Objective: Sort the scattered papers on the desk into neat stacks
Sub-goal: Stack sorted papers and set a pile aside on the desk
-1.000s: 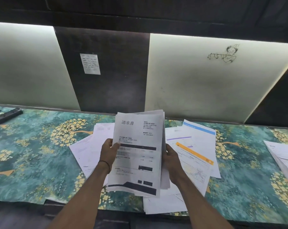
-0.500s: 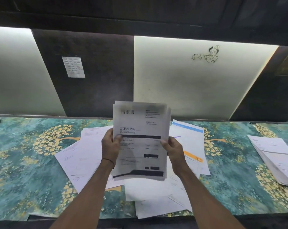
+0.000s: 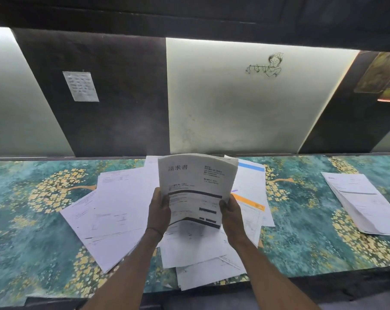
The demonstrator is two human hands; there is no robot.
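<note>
- Two hands hold one bundle of papers point(image 3: 196, 182) upright over the middle of the desk point(image 3: 33, 220). Its printed front sheet faces the camera and its top edge curls backward.
- Left hand point(image 3: 159, 209) grasps the bundle's left edge, thumb laid on the front sheet. A dark band point(image 3: 154, 230) circles that wrist.
- Right hand point(image 3: 232, 214) grasps the lower right edge, thumb on the front and fingers hidden behind.
- The bundle's bottom edge bends just above the sheets below; whether it touches them cannot be told.
- Scattered papers point(image 3: 113, 209) lie overlapped and askew under and around both forearms, fanning furthest to the left.
- On the heap's right side, a sheet with a blue band point(image 3: 251, 167) lies near the desk's rear edge, and one with an orange band point(image 3: 248, 203) lies just beside the right hand.
- Several white sheets point(image 3: 212, 276) jut past the desk's front edge between the two forearms.
- A squared stack point(image 3: 359, 202) sits at the right, well apart from the heap, with one corner reaching the frame's border.
- Teal-and-gold covering shows in a broad strip between heap and stack, and in a wider stretch left of the heap.
- The desk's rear edge meets a wall of pale and dark panels. A small sheet point(image 3: 81, 86) hangs on a dark panel, and a line drawing point(image 3: 265, 64) marks a pale one.
</note>
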